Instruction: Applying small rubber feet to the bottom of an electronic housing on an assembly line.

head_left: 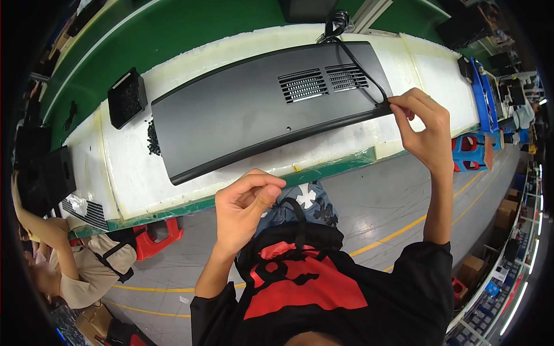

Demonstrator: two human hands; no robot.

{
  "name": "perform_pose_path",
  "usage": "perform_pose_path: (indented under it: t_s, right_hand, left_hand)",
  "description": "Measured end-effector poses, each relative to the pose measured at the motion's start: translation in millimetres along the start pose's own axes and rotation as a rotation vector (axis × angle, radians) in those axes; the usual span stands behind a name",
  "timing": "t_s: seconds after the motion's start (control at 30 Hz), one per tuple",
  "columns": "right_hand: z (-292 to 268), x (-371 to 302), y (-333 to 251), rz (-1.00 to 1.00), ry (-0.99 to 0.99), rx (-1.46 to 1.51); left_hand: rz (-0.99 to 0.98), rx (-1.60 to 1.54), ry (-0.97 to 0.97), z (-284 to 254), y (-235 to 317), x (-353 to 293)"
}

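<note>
Panel (225,106) lies on the white surface (135,184) just beyond both sets of fingers, its near right corner under the right hand (427,130) and its near edge a little past the left hand (239,210). The right thumb and forefinger meet at that corner, right where a black cord (368,75) comes down to it; I cannot tell whether they are clamped on the cord or only touch it. The left thumb and forefinger are together over the near edge of the surface, apart from the panel; anything between their tips is too small to tell.

The panel is long and dark grey with a matt face, gently bowed, with a darker raised lip along the side nearest the fingers. Two slotted vents (303,86) sit side by side to the left of the right fingers, and a small hole (288,128) shows above the left fingertips. The cord runs from the right fingers across the right-hand vent to a bundled loop (336,24) past the far edge. Well left of the fingers are a black tray (127,99) and a scatter of small black bits (152,138).
</note>
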State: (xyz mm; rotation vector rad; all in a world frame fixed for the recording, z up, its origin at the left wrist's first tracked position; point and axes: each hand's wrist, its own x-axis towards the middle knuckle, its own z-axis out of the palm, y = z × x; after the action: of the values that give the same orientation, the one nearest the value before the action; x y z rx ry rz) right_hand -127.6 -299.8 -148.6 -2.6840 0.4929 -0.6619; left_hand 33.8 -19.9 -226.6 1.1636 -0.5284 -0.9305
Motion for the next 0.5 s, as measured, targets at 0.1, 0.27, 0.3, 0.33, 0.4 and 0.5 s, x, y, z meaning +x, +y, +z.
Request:
perform_pose_path:
  t_s: [0.1, 0.27, 0.3, 0.33, 0.4, 0.5]
  right_hand:
    - [4, -7, -2, -0.096, -0.001, -0.065]
    - [13, -19, -6, -0.071, 0.049, -0.143]
    - [13, -21, -5, -0.049, 0.051, -0.144]
    - [14, -20, -5, -0.054, 0.050, -0.138]
    - [14, -17, -4, -0.131, 0.063, -0.226]
    - [15, -22, -2, -0.067, 0.128, -0.177]
  left_hand:
    - [-0.016, -0.047, 0.036, -2, 0, -1]
    - [-0.111, -0.519, 0.001, -4, -1, -1]
    - [-0.126, -0.570, 0.006, -2, -2, 0]
    - [-0.123, -0.568, 0.014, -2, -2, 0]
    - [-0.116, -0.600, -0.021, -2, -2, -1]
    - [-0.141, -0.627, 0.009, 0, 1, -4]
